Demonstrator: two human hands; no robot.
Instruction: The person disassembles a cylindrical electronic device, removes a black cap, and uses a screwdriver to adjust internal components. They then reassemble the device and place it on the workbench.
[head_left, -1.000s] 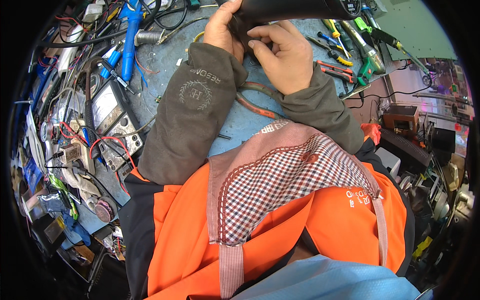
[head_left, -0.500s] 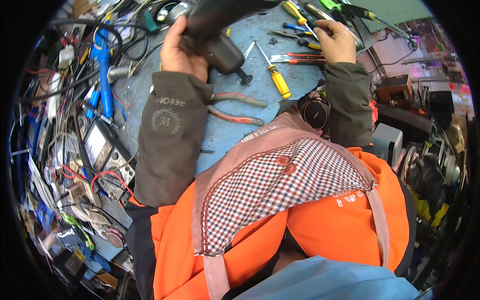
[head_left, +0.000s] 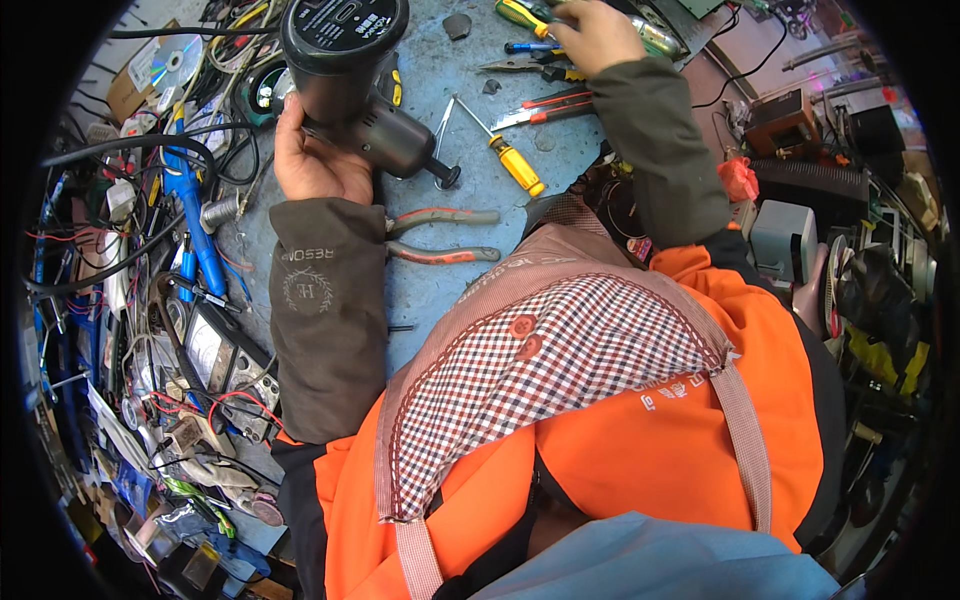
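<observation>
My left hand (head_left: 322, 160) cradles a black massage gun (head_left: 385, 135) from below and the left. Its round handle end (head_left: 350, 30), with a small port, faces up, and a black plunger tip (head_left: 447, 176) points to the lower right. At the far right of the bench, my right hand (head_left: 598, 38) has its fingers curled together around the shaft end of a green-and-yellow screwdriver (head_left: 522, 17). The fingertips are partly hidden. Below that hand lie a blue pen-like tool (head_left: 530, 47), dark pliers (head_left: 525, 67) and red-and-black cutters (head_left: 548, 107).
A yellow screwdriver (head_left: 517, 168), tweezers (head_left: 443, 132) and grey-red pliers (head_left: 445, 253) lie on the blue bench top (head_left: 420, 300). Tangled cables, a solder spool (head_left: 222, 211) and a blue-handled tool (head_left: 205, 240) crowd the left. A brown box (head_left: 782, 125) stands at right.
The view has shifted, so the bench items appear farther left. The massage gun has tipped, bringing its round end into view. My right hand has moved slightly up toward the screwdriver's handle.
</observation>
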